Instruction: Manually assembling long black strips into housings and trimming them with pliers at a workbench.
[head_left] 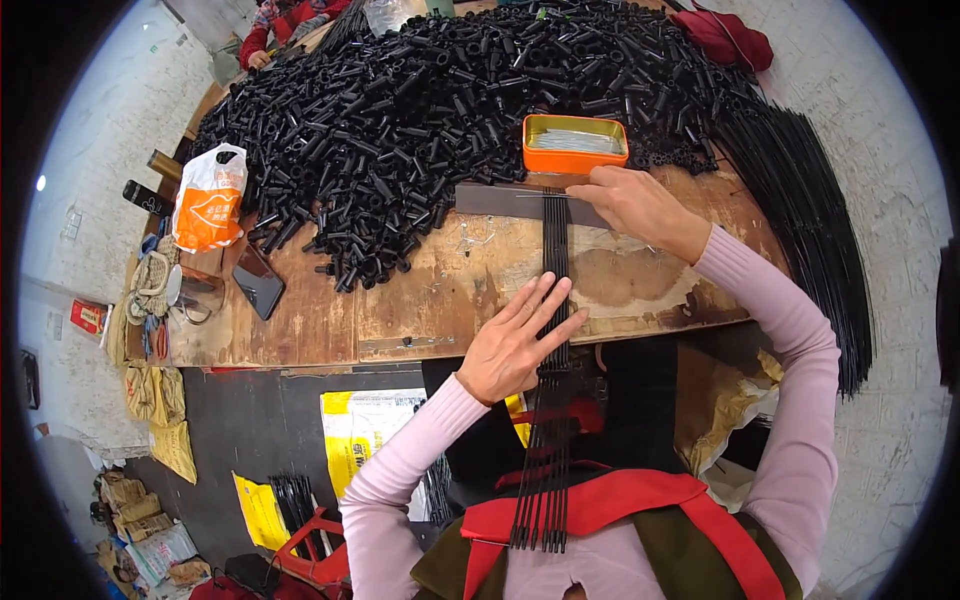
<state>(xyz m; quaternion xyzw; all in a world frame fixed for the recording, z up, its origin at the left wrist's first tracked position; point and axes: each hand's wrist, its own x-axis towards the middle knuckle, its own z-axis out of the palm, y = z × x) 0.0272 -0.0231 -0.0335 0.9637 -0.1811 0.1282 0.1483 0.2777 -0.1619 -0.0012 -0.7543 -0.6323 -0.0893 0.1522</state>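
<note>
My left hand (508,352) lies flat, fingers spread, on black rods (556,240) on my side of the orange tin (575,160); my right hand (640,207), nearer the tin, pinches a thin wire (532,195) across them. Uneven pressure could skew the rods.

Bright, soft light — the table edge (300,355) bows, corners black.
</note>
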